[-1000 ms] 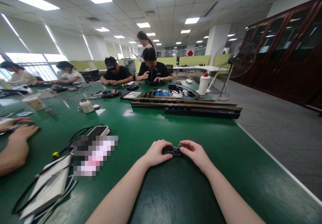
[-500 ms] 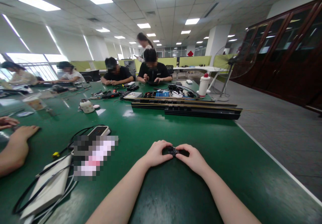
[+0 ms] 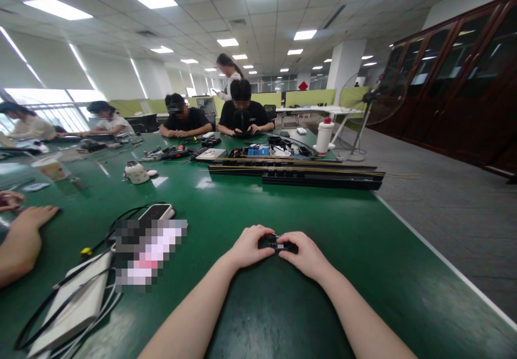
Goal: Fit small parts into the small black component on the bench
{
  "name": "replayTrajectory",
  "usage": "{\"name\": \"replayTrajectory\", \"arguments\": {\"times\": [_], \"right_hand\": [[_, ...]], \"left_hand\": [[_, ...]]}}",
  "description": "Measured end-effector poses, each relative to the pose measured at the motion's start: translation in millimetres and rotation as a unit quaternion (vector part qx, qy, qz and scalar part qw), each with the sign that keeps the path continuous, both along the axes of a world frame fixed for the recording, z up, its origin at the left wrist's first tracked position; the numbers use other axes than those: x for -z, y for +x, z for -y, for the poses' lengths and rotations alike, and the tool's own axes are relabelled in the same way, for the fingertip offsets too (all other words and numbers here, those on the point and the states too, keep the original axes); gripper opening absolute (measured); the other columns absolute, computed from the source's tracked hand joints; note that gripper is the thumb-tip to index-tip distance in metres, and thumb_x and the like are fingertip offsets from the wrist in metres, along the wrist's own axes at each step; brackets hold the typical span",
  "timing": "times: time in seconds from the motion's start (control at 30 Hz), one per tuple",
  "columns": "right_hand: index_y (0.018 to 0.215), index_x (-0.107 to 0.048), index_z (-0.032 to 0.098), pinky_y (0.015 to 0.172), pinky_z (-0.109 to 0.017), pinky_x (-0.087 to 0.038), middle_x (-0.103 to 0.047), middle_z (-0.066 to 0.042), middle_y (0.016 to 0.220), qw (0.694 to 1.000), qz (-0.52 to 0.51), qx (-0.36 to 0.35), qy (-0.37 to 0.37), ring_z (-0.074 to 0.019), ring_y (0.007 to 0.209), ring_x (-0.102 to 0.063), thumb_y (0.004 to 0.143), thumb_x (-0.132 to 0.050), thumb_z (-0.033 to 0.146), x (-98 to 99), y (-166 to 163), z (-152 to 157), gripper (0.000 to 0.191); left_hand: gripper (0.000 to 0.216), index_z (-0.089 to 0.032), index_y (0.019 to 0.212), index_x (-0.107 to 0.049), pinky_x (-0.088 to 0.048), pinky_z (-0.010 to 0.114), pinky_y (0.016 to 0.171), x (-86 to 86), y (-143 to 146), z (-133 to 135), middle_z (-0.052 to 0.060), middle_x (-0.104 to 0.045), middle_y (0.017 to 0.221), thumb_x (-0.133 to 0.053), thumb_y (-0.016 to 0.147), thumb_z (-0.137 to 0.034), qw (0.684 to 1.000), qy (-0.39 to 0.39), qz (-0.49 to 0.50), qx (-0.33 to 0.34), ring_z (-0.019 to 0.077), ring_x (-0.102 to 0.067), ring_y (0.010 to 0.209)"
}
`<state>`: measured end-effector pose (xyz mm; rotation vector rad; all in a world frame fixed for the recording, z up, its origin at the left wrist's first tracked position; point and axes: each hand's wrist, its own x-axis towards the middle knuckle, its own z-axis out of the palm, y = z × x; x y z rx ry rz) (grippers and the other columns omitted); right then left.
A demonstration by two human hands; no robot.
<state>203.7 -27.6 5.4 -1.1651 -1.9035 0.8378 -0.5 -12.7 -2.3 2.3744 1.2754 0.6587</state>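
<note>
A small black part (image 3: 277,245) with a shiny top edge is between my two hands, just over the green table (image 3: 226,208). My left hand (image 3: 251,247) grips its left end between thumb and fingers. From the other side, my right hand (image 3: 304,252) pinches the right end in the same way. The fingers cover much of the part, so its exact kind cannot be made out.
Long black rails with thin brass-coloured rods (image 3: 323,178) lie across the table ahead. At left are a white power bank (image 3: 68,305), cables and a phone (image 3: 155,213). A co-worker's arm (image 3: 24,240) rests at the left edge. A white bottle (image 3: 324,137) stands farther back.
The view has shifted slightly. The black part looks turned a little between my fingers, and a pale patch now shows on it. Both hands keep their hold.
</note>
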Motion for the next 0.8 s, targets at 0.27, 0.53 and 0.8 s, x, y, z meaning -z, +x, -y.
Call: {"name": "replayTrajectory", "arguments": {"times": [0.27,0.53,0.8], "right_hand": [[0.104,-0.065,0.026,0.093,-0.042,-0.043,-0.067,-0.005,0.103,0.999,-0.015,0.024,-0.029,-0.0249,0.099,-0.060,0.062,-0.069,0.019,3.2,3.6,-0.8,0.042],[0.109,-0.061,0.020,0.096,-0.040,-0.042,-0.065,-0.007,0.108,0.999,0.041,0.017,-0.027,-0.0234,0.104,-0.059,0.065,-0.065,0.018,0.9,2.2,0.3,0.044],[0.105,-0.063,0.020,0.096,-0.040,-0.042,-0.066,-0.007,0.109,0.998,0.051,0.019,-0.026,-0.0240,0.104,-0.059,0.066,-0.065,0.018,-0.4,1.6,1.0,0.040]], "left_hand": [[0.041,-0.023,0.112,-0.058,-0.043,0.034,0.086,-1.6,0.3,1.6,0.004,-0.062,0.104,-0.069,0.074,-0.032,1.000,0.004,0.001,-0.005,0.0229,-0.056,0.098],[0.040,-0.022,0.111,-0.059,-0.043,0.034,0.086,0.6,-0.6,0.2,0.004,-0.063,0.104,-0.068,0.074,-0.034,1.000,0.009,-0.004,-0.002,0.0229,-0.057,0.097],[0.041,-0.022,0.113,-0.058,-0.043,0.035,0.087,-2.2,-0.7,1.8,0.004,-0.063,0.104,-0.068,0.074,-0.034,1.000,0.000,-0.005,-0.008,0.0230,-0.057,0.098]]}}
